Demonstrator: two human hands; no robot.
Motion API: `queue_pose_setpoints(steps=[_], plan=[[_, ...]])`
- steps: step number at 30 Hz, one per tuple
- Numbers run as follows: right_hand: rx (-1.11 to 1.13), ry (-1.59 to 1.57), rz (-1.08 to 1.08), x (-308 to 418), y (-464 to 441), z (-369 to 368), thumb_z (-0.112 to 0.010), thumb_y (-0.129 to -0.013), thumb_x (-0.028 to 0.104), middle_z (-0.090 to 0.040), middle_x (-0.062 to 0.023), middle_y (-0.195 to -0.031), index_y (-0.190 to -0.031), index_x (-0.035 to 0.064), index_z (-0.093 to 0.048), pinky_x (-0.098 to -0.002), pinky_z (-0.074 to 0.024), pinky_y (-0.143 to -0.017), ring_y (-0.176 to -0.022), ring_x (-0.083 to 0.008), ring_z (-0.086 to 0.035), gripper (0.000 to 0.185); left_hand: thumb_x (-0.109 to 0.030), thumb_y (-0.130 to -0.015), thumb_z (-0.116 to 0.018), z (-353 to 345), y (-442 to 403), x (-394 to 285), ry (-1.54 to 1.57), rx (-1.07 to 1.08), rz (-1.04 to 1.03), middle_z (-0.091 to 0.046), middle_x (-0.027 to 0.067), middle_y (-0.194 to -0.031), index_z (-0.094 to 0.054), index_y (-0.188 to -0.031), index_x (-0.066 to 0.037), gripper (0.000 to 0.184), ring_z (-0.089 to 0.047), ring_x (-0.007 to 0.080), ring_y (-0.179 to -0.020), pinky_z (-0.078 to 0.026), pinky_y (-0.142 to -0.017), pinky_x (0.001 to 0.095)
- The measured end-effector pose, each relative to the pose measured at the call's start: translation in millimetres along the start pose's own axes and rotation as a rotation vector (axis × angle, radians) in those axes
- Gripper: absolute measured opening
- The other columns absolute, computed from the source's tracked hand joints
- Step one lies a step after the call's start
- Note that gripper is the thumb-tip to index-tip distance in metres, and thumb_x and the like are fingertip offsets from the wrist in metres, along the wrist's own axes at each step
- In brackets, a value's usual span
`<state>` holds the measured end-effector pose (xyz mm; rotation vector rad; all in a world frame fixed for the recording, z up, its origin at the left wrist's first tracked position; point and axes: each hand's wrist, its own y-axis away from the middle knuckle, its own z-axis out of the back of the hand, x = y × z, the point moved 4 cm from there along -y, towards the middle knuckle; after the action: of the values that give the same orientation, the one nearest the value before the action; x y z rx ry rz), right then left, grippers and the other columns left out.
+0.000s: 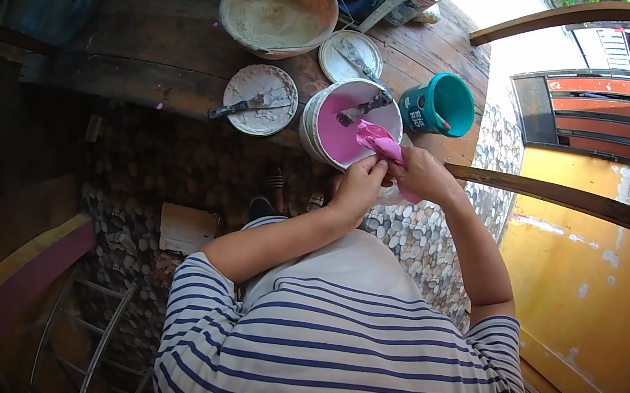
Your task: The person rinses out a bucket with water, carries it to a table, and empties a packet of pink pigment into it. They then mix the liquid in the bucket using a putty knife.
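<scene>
A white bucket [310, 128] with pink paint [333, 129] inside stands at the table's front edge. Across its rim rests a paint-smeared tool with a dark handle [376, 102]. My right hand [425, 176] grips a crumpled, limp pink piece [378, 139], either plastic or cloth, whose upper end hangs over the bucket's opening. My left hand [362, 184] pinches the same piece low down, with its fingertips against my right hand. Part of the piece is hidden behind the fingers.
On the wooden table [149, 67] are a large bucket of pale powder [278, 21], a teal bucket [452, 107], and two smeared lids, near [269, 123] and far [333, 62], each bearing a putty knife. A metal ladder [102, 335] is at lower left.
</scene>
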<state>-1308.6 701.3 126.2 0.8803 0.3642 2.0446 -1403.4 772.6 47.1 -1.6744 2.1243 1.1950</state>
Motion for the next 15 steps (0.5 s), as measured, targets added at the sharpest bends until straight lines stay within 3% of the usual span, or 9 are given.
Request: queue_pose_setpoints(steps=[4, 6, 8, 10, 13, 15], plan=[[-0.030, 0.070, 0.019, 1.1, 0.3, 2.8, -0.057, -0.093, 0.022, -0.067, -0.0277, -0.086, -0.100, -0.0037, -0.064, -0.0481, -0.0516, -0.076, -0.084, -0.0431, -0.067, 0.028, -0.020, -0.105, -0.047, -4.5, 1.3, -8.0, 0.018, 0.002, -0.043, -0.067, 0.0023, -0.100, -0.065, -0.115, -0.003, 0.027, -0.061, 0.0114, -0.088, -0.049, -0.083, 0.0275], [-0.042, 0.065, 0.019, -1.4, -1.6, 5.0, -0.056, -0.094, 0.022, -0.068, -0.0270, -0.088, -0.104, -0.0032, -0.063, -0.0479, -0.0516, -0.076, -0.086, -0.0426, -0.067, 0.028, -0.030, -0.105, -0.049, -5.3, 4.5, -13.8, -0.070, -0.053, -0.013, -0.065, 0.0011, -0.098, -0.066, -0.111, -0.005, 0.031, -0.058, 0.0110, -0.083, -0.047, -0.078, 0.0272], [0.033, 0.027, -0.007, -2.9, -2.8, 6.3, -0.053, -0.096, 0.017, -0.068, -0.0251, -0.098, -0.118, 0.0020, -0.058, -0.0491, -0.0491, -0.083, -0.097, -0.0453, -0.063, 0.027, -0.037, -0.105, -0.049, -5.8, 2.8, -14.8, -0.088, -0.045, -0.005, -0.065, 0.0008, -0.097, -0.066, -0.109, -0.006, 0.035, -0.057, 0.0112, -0.081, -0.046, -0.077, 0.0273], [0.045, 0.028, -0.018, -2.8, -3.3, 6.4, -0.053, -0.096, 0.017, -0.068, -0.0250, -0.099, -0.118, 0.0021, -0.058, -0.0490, -0.0490, -0.083, -0.098, -0.0450, -0.063, 0.027, -0.043, -0.104, -0.048, -9.8, 1.5, -19.0, -0.105, -0.035, 0.001, -0.064, 0.0004, -0.097, -0.066, -0.107, -0.008, 0.040, -0.055, 0.0113, -0.079, -0.045, -0.075, 0.0273], [0.064, 0.019, -0.042, 11.7, 0.3, 10.0, -0.053, -0.096, 0.017, -0.068, -0.0249, -0.102, -0.119, 0.0022, -0.057, -0.0490, -0.0489, -0.083, -0.100, -0.0446, -0.063, 0.028, -0.051, -0.104, -0.043, -15.7, -3.1, -19.7, -0.091, -0.008, 0.080, -0.064, 0.0024, -0.102, -0.063, -0.110, -0.009, 0.047, -0.059, 0.0128, -0.084, -0.047, -0.077, 0.0289], [0.070, 0.013, -0.059, 14.9, 0.4, 11.2, -0.053, -0.096, 0.016, -0.068, -0.0249, -0.104, -0.119, 0.0023, -0.057, -0.0491, -0.0490, -0.083, -0.100, -0.0443, -0.063, 0.028, -0.051, -0.105, -0.042, -18.3, -10.9, -12.5, 0.043, 0.067, 0.168, -0.061, 0.0064, -0.117, -0.054, -0.128, -0.004, 0.054, -0.060, 0.0137, -0.102, -0.049, -0.087, 0.0281]])
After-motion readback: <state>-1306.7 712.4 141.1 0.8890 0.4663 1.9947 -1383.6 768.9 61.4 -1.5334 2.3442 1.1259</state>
